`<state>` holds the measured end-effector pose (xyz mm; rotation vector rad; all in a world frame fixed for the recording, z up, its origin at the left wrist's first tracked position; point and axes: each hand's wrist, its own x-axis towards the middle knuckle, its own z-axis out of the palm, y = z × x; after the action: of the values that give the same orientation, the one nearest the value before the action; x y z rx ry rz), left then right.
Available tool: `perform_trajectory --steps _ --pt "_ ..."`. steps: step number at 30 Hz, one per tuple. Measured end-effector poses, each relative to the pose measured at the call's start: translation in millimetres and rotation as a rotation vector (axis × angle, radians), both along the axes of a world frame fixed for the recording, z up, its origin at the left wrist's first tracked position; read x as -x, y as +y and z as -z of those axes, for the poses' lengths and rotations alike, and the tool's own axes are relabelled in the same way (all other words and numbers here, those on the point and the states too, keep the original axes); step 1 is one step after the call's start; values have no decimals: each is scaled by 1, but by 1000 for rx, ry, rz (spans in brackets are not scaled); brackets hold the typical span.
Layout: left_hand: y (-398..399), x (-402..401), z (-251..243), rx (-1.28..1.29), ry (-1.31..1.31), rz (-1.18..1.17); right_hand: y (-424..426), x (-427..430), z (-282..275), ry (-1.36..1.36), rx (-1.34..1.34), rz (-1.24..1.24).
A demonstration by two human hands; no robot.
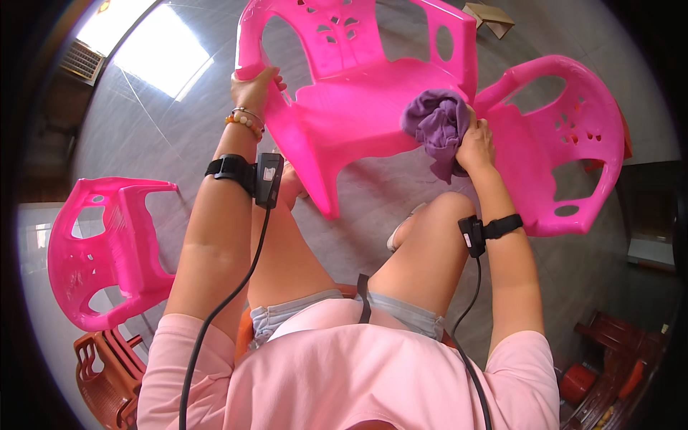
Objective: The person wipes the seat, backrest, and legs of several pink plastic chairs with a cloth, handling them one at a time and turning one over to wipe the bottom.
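A pink plastic armchair (371,102) stands tilted in front of me, its cut-out backrest at the top of the view. My left hand (253,90) is wrapped around its left armrest. In my right hand (477,142) is a bunched purple cloth (439,123), held beside the right front of the seat. I cannot tell whether the cloth touches the chair. Just right of that hand is a second pink plastic chair (524,156), partly hidden behind my forearm.
A third pink chair (107,252) stands on the left, above stacked brown plastic chairs (105,376). Dark red wooden furniture (602,365) is at lower right. An open cardboard box (490,20) lies on the grey tiled floor (156,129). Cables run along both my arms.
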<state>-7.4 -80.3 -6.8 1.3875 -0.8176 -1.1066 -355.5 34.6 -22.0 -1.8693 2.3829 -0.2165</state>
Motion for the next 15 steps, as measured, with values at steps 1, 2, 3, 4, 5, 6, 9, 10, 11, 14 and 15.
perform_trajectory --steps 1,2,3,4,5,6,9,10,11,14,15 --pt "-1 0 1 -1 -11 3 -1 2 -1 -7 -3 54" --pt "-2 1 1 -2 -23 7 3 0 6 26 120 -32" --pt "-2 3 0 -2 -22 9 8 -8 11 8 225 -101" --pt "0 6 -3 -1 -16 -7 12 -18 11 -10 220 -108" --pt "1 9 -4 0 -10 -22 14 -27 10 -28 214 -113" --pt "1 5 -6 -1 -9 -4 13 -34 9 14 239 -187" --pt "2 7 -10 -16 -32 -33 9 -49 8 130 317 -278" --pt "2 10 -12 -18 -34 -20 7 -51 10 209 360 -333" --pt "0 12 -12 -13 -30 -6 5 -53 11 290 401 -387" --pt "-2 0 -11 -3 -52 -42 5 -81 0 252 395 -476" --pt "-1 0 -11 -1 -55 -38 7 -93 -1 201 349 -537"
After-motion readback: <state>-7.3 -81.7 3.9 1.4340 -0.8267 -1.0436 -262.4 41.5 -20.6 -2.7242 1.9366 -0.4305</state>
